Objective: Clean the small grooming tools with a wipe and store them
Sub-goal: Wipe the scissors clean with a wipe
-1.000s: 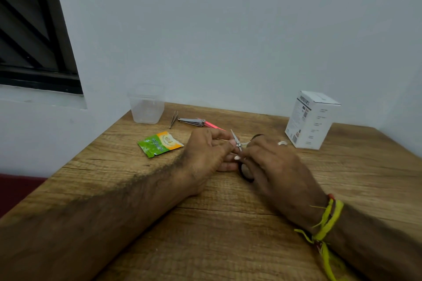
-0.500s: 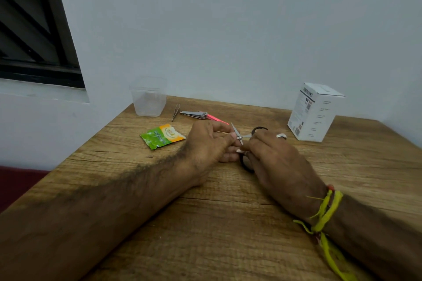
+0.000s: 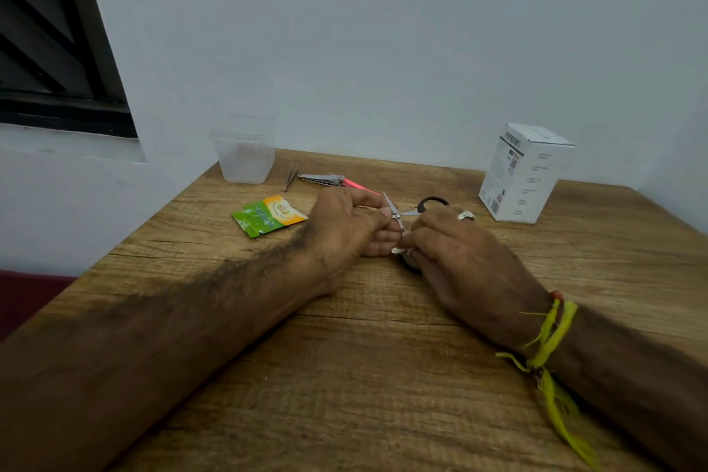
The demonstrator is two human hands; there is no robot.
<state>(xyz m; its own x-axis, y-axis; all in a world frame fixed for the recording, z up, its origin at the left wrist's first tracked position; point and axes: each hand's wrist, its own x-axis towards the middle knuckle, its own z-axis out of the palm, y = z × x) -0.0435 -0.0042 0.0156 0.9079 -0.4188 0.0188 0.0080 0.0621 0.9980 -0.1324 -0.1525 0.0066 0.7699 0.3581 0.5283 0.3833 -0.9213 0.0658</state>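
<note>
Nearby, sachet, tweezers, clippers, cup, box.

The small scissors have bright metal blades spread open in an X and black loop handles; one loop shows beyond the fingers, the other is mostly hidden. They sit above the bench at mid-table, blades tilted toward the left. A scrap of white wipe peeks out near the lower blade tip. Farther back lie slim metal tweezers, angled, just beside a silver nail clipper, which touches or overlaps a thin pink tool. A green and orange wipe sachet lies flat to the left. A clear plastic container stands upright at the back corner.
</note>
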